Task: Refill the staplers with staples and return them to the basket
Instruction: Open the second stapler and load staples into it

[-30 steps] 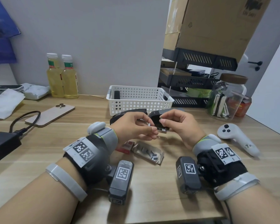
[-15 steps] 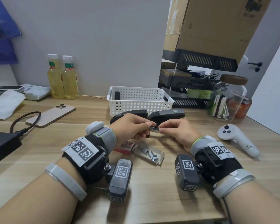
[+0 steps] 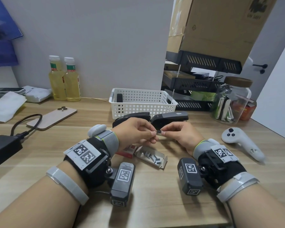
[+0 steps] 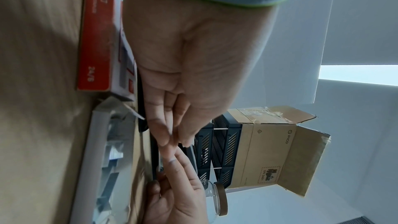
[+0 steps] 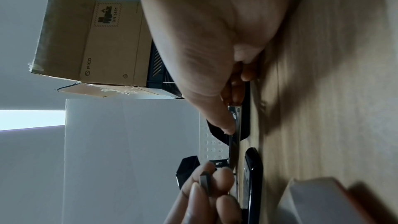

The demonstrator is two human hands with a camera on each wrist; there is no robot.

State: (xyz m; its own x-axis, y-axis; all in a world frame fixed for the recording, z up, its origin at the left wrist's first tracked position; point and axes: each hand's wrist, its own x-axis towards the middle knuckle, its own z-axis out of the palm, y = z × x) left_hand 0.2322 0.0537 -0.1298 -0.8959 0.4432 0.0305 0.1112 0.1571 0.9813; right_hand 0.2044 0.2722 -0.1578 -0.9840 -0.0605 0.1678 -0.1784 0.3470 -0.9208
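Two staplers lie on the desk in front of the white basket (image 3: 141, 104): a black stapler (image 3: 133, 116) on the left and a grey-topped stapler (image 3: 171, 117) on the right. My hands meet just in front of them. The left hand (image 3: 152, 133) and the right hand (image 3: 163, 132) each pinch an end of a short staple strip (image 3: 158, 132) held just above the desk. In the right wrist view the strip (image 5: 204, 182) sits between my left fingertips. Under my left hand lie the red staple box (image 3: 128, 149) and its open inner tray (image 3: 150, 156) with loose strips.
A black object (image 3: 119, 97) lies in the basket. A white controller (image 3: 240, 143) is at the right, a glass jar (image 3: 232, 101) and black shelves (image 3: 196, 83) behind it. A phone (image 3: 52, 117), a cable, a black adapter (image 3: 3, 148) and two bottles (image 3: 64, 79) are at the left.
One second ago my right hand held the grey-topped stapler up. It now lies on the desk, and both hands pinch the staple strip in front of it.
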